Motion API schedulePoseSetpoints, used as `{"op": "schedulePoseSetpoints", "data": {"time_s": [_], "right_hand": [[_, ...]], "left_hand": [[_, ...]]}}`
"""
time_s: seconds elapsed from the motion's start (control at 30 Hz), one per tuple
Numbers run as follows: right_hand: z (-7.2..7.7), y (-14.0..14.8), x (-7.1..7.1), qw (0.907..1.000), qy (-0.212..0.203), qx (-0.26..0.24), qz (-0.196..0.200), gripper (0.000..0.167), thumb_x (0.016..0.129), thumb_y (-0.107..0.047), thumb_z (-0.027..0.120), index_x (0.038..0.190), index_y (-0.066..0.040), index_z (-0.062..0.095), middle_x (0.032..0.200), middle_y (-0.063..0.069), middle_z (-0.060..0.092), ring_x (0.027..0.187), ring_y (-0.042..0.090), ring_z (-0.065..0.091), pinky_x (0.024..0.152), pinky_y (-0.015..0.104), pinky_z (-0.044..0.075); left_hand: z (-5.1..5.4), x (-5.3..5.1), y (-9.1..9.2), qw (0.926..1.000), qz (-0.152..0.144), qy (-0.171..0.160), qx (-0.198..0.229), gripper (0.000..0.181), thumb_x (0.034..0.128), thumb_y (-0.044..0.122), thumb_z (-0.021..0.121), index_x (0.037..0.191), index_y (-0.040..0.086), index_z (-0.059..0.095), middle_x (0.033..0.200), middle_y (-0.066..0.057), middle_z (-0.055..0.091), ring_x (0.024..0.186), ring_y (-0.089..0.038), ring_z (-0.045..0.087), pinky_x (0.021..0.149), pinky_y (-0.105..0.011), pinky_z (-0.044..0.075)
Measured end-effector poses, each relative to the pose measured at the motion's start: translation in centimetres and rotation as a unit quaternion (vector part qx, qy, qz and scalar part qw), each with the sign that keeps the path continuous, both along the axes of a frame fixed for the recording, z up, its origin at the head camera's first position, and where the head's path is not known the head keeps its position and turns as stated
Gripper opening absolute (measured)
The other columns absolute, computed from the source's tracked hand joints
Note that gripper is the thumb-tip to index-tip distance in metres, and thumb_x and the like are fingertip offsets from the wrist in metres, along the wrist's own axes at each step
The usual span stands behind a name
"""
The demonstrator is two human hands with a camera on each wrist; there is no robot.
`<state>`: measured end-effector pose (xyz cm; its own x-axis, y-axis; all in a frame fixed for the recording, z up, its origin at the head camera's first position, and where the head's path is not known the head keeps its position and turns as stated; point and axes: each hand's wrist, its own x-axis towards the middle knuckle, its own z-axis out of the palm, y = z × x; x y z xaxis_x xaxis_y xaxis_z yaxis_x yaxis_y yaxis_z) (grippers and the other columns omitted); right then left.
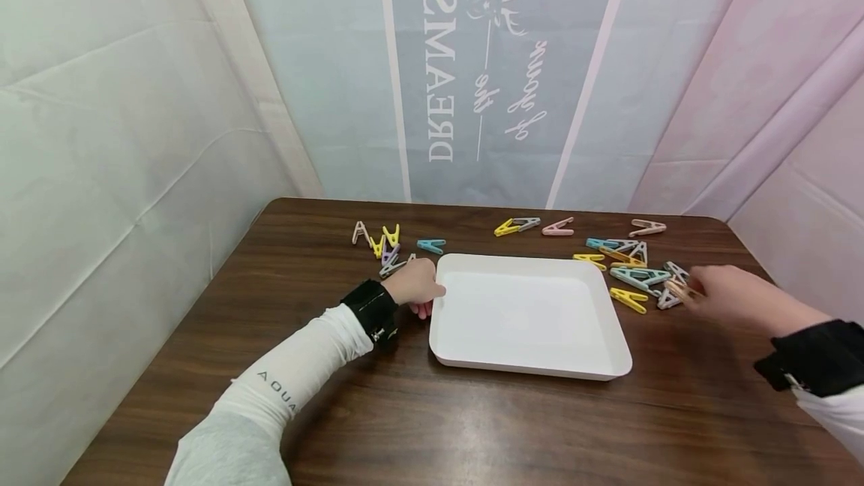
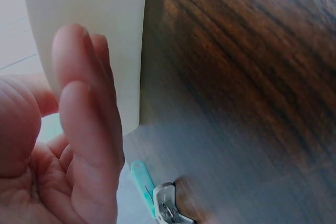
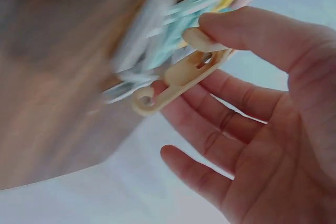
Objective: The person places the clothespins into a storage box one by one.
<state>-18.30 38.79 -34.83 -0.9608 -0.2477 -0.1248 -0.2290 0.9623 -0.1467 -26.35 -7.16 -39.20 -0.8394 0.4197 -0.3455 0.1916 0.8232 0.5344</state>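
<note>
A white tray (image 1: 529, 321) lies on the brown table. At its left rim is my left hand (image 1: 415, 283); in the left wrist view the thumb of that hand (image 2: 73, 129) is at the rim (image 2: 123, 51) and the fingers lie along the outer wall. My right hand (image 1: 729, 295), right of the tray, pinches a light orange clothespin (image 1: 682, 291). The right wrist view has this clothespin (image 3: 181, 77) between thumb and fingers of the right hand (image 3: 273, 103), with grey and teal clothespins (image 3: 191, 11) just beyond it.
Several clothespins lie right of the tray, among them a yellow one (image 1: 628, 299) and a teal one (image 1: 637, 277). Behind the tray are a pink one (image 1: 558, 227) and a blue one (image 1: 430, 246). More clothespins (image 1: 378, 246) lie at the back left. Curtains stand behind the table.
</note>
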Motion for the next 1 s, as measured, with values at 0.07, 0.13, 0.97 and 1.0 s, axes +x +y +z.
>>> {"op": "schedulePoseSetpoints", "data": {"time_s": [0.07,0.13,0.97,1.0], "right_hand": [[0.8,-1.8,-0.7,0.9999,0.002,0.008,0.013,0.015,0.086,-0.014,0.066,0.081,-0.003,0.058,0.068,-0.002,0.051,0.059,0.015,0.044,0.054,0.034,0.038],[1.4,-3.6,-1.4,0.9994,0.009,0.012,0.031,0.015,0.087,-0.014,0.067,0.083,-0.002,0.058,0.069,-0.002,0.052,0.059,0.014,0.044,0.054,0.034,0.038],[-1.5,-14.7,-5.0,0.978,0.038,0.084,0.187,0.02,0.081,-0.015,0.078,0.092,-0.008,0.062,0.084,0.004,0.059,0.063,0.013,0.05,0.057,0.031,0.047],[-1.7,-14.6,-5.1,0.9774,0.038,0.086,0.19,0.02,0.082,-0.015,0.077,0.091,-0.009,0.061,0.083,0.003,0.058,0.063,0.014,0.05,0.057,0.032,0.046]], "left_hand": [[0.0,-0.1,0.0,1.0,0.001,0.002,0.0,0.04,0.0952,0.013,0.058,0.057,0.001,0.064,0.05,-0.004,0.062,0.041,-0.012,0.06,0.047,-0.028,0.052],[0.0,-0.1,0.1,1.0,0.001,0.003,0.001,0.04,0.0951,0.013,0.058,0.057,0.001,0.064,0.05,-0.004,0.062,0.041,-0.012,0.06,0.045,-0.027,0.051],[-0.4,0.1,-0.1,0.9998,0.005,0.01,0.015,0.042,0.0943,0.013,0.059,0.054,0.003,0.063,0.048,-0.004,0.061,0.04,-0.012,0.059,0.044,-0.026,0.05],[-0.3,0.1,-0.1,0.9998,0.005,0.01,0.014,0.042,0.0943,0.013,0.059,0.054,0.003,0.063,0.048,-0.004,0.061,0.04,-0.012,0.059,0.044,-0.026,0.05]]}}
